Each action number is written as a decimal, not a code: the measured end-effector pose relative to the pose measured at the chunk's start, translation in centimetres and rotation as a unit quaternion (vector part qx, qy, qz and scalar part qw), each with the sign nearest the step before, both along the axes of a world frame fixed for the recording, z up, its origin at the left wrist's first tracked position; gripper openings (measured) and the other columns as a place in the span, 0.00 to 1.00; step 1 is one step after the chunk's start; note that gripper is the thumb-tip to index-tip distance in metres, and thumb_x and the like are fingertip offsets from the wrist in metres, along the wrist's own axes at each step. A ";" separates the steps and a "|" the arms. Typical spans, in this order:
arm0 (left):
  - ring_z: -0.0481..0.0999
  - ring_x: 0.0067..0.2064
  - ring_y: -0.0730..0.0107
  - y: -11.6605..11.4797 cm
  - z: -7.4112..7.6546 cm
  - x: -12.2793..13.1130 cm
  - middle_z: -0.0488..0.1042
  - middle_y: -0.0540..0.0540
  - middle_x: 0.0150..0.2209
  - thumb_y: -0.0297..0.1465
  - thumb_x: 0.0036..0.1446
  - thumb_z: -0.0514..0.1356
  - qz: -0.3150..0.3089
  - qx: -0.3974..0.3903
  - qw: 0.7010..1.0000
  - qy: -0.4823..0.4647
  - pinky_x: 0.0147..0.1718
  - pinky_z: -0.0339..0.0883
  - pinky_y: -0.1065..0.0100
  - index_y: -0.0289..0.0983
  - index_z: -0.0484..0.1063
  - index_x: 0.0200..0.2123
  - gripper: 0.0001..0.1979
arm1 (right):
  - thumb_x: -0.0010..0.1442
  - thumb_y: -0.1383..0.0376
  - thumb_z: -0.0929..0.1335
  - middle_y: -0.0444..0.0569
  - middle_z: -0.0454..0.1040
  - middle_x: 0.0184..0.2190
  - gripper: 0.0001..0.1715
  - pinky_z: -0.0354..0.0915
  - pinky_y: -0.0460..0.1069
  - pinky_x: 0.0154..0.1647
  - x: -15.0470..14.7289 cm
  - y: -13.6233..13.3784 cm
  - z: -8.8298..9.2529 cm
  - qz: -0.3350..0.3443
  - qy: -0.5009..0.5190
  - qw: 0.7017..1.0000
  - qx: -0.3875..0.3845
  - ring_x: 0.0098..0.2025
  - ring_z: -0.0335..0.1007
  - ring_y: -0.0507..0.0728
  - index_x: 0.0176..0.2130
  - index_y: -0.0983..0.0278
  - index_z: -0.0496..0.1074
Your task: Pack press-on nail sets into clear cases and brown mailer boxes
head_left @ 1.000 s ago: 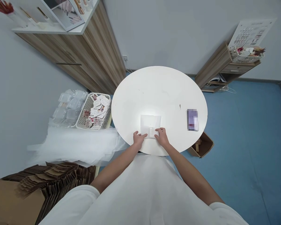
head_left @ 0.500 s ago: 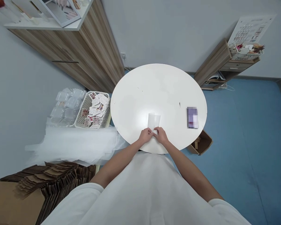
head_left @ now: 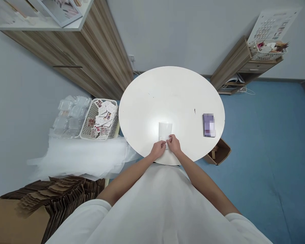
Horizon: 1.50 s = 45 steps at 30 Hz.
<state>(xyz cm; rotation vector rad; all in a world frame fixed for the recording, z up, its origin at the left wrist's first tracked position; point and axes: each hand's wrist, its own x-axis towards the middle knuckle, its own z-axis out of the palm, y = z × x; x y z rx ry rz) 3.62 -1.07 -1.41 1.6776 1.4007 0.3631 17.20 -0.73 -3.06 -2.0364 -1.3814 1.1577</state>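
A: How far along was the white sheet [head_left: 165, 128]?
B: On the table [head_left: 180, 88], apparently folded lengthwise; its near end seemed unfinished.
A: Fingers?
B: The left hand's [head_left: 158, 149] were bunched, the right hand's [head_left: 174, 144] slightly apart; whether either gripped, I couldn't tell.

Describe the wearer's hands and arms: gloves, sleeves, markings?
Left hand and right hand: no gloves. Forearms uncovered; no watch, bracelet or marking visible. Short white sleeves, matching the plain white top. Rings: too small to tell.
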 end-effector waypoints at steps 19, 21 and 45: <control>0.58 0.58 0.59 1.5 -1.7 -2.5 0.60 0.39 0.56 0.35 0.53 0.54 -0.158 0.124 0.978 0.060 0.55 0.54 0.57 0.35 0.57 0.54 0.25 | 0.58 0.68 0.57 0.54 0.62 0.52 0.27 0.61 0.55 0.49 0.6 -1.6 0.0 0.169 -0.126 0.971 0.116 0.52 0.59 0.59 0.58 0.64 0.53; 0.58 0.57 0.57 1.0 -1.3 -2.9 0.60 0.39 0.56 0.39 0.51 0.56 -0.191 0.116 0.972 0.068 0.54 0.54 0.56 0.36 0.56 0.55 0.29 | 0.58 0.69 0.57 0.54 0.64 0.50 0.29 0.63 0.55 0.46 1.0 -2.1 0.3 0.210 -0.142 0.962 0.100 0.49 0.61 0.59 0.59 0.63 0.50; 0.68 0.47 0.61 1.9 1.2 -3.0 0.69 0.45 0.46 0.43 0.55 0.50 -0.142 -0.033 0.989 -0.006 0.45 0.61 0.62 0.39 0.65 0.47 0.20 | 0.54 0.62 0.63 0.51 0.60 0.47 0.15 0.64 0.52 0.44 4.7 0.0 2.0 0.302 0.068 0.949 -0.059 0.45 0.62 0.56 0.43 0.62 0.66</control>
